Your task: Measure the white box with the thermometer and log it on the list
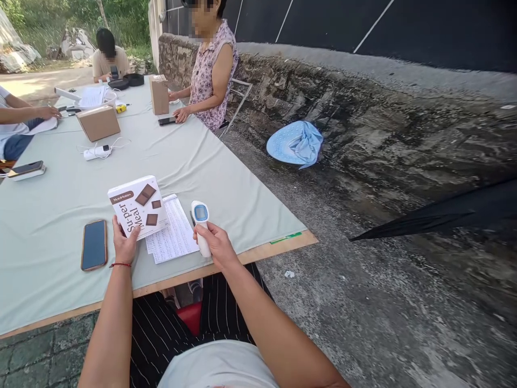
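My left hand (125, 242) is closed on the lower edge of a white box (139, 207) printed with "Su-per Meal" and brown chocolate squares. The box is tilted up, its printed face toward me. In my right hand (217, 243) is a white infrared thermometer (201, 215) with a blue-framed screen, gripped by its handle. Printed sheets (173, 237) lie on the table between my hands, partly covered by the box. A smartphone (94, 245) lies face up to the left of my left hand.
A pale green cloth covers the table (60, 215). Farther up are cardboard boxes (99, 124), a white device with a cable (97, 153) and another phone (26, 170). Several people sit around the table. A blue sun hat (294, 144) lies by the stone wall; dark fabric (444, 213) juts in at right.
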The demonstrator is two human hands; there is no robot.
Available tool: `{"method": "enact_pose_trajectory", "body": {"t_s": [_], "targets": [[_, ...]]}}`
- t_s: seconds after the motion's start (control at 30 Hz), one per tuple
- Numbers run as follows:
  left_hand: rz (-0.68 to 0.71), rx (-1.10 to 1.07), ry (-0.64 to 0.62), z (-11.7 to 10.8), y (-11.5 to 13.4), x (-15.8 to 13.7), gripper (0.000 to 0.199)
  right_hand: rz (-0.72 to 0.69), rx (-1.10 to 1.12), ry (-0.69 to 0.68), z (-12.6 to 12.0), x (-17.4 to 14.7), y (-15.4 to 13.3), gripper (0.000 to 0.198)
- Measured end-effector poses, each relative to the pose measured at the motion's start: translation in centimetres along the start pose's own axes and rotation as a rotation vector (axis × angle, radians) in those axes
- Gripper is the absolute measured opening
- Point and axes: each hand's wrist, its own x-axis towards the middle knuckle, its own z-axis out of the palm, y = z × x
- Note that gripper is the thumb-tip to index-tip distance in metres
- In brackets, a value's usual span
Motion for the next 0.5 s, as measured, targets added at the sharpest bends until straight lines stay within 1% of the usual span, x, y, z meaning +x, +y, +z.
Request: {"method": "enact_pose_trajectory", "body": {"t_s": [0.07,0.13,0.17,0.23,0.33,0.43,0.5], "targets": [[0.011,-0.004,0.061,0.0,-0.5,0.0,0.099,-0.085,-0.225,0.095,-1.0,0.9,1.0,0.043],[0.034,0.009,0.122,0.0,-0.9,0.0,0.108,-0.145,-0.516,0.23,-2.2,1.9,2.1,0.048],[0.054,0.016,0.148,-0.1,-1.1,0.1,0.11,-0.146,-0.647,0.294,-2.9,2.3,2.6,0.053],[0.101,0.024,0.194,-0.1,-1.3,0.2,0.11,-0.117,-0.845,0.367,-4.2,2.9,3.4,0.061],[0.148,0.021,0.258,-0.2,-1.6,0.4,0.109,-0.094,-0.999,0.424,-5.9,3.5,4.4,0.063],[0.138,0.032,0.312,-0.4,-1.9,0.5,0.112,-0.136,-1.076,0.481,-7.2,3.9,5.0,0.06],[0.113,0.045,0.329,-0.5,-2.0,0.6,0.111,-0.174,-1.117,0.494,-7.8,4.2,5.3,0.056]]}}
